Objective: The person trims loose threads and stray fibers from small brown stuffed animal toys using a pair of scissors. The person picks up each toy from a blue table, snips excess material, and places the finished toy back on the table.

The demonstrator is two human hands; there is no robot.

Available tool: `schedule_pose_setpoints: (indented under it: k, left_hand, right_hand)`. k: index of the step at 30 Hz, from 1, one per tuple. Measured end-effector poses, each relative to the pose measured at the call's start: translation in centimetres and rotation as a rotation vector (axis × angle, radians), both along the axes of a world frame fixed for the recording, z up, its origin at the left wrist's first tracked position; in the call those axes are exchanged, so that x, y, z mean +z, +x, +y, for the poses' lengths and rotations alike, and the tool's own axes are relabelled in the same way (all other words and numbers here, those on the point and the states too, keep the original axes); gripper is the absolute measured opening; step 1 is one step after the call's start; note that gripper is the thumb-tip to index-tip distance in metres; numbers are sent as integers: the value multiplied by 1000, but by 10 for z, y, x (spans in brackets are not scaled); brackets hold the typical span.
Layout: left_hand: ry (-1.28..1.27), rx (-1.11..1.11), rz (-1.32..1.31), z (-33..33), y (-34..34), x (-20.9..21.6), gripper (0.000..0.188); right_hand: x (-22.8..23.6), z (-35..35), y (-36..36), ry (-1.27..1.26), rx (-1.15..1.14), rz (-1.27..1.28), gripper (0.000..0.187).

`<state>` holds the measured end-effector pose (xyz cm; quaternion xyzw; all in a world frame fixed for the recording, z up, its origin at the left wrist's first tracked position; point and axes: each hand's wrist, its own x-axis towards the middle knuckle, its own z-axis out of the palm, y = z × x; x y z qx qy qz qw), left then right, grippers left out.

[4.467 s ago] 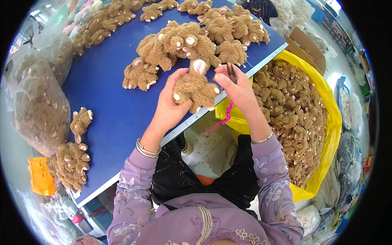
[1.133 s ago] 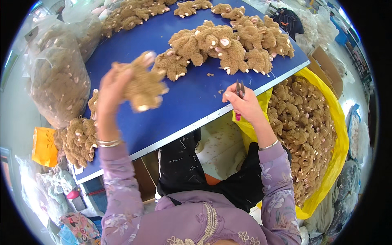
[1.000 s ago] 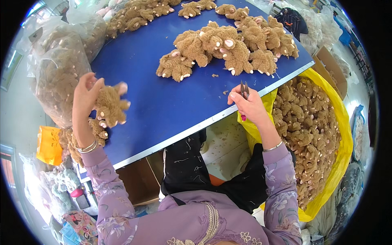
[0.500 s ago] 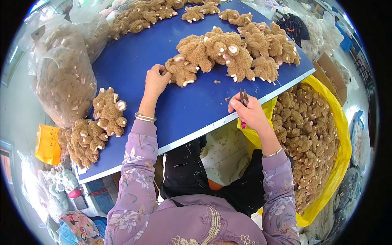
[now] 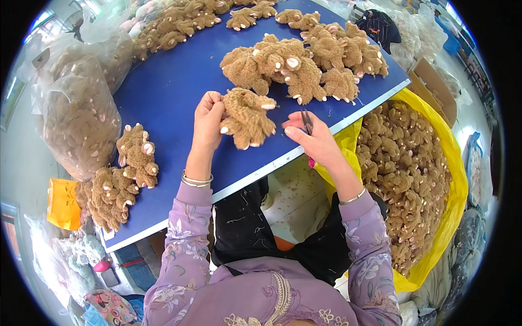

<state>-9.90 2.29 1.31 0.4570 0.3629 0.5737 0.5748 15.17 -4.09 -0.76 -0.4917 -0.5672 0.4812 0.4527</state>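
My left hand [image 5: 209,120] pinches the edge of a brown plush toy skin [image 5: 247,119], fluffy and limp with pale paw tips, held up over the blue table [image 5: 179,81]. A pair of small dark scissors [image 5: 307,121] with a pink part below sits in my right hand [image 5: 315,140], its blades pointing away from me. My right fingers are just to the right of the toy, apart from it. Beyond both hands lies a heap of similar brown plush toys [image 5: 302,73]. A smaller group of plush toys [image 5: 137,155] rests at the table's left edge.
A yellow sack [image 5: 459,179] full of brown plush toys stands right of the table. Clear plastic bags [image 5: 81,117] of them stand at the left, near an orange packet [image 5: 62,204]. A cardboard box [image 5: 432,89] is at the far right, and more toys [image 5: 174,24] line the far edge.
My left hand has lifted the plush toy off the table and brought it nearer to me, turning it. My right hand with the scissors has moved left toward the toy.
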Motion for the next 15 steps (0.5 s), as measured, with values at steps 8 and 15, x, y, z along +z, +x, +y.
schedule_pose_setpoints:
  k: [8, 15]
  left_hand:
    - [48, -86, 3, -21, 59, -12, 10]
    - [-50, -366, 166, -30, 67, 3, 62]
  right_hand:
    - [19, -18, -17, -134, 80, 454, 45]
    - [16, -10, 8, -3, 84, 247, 35]
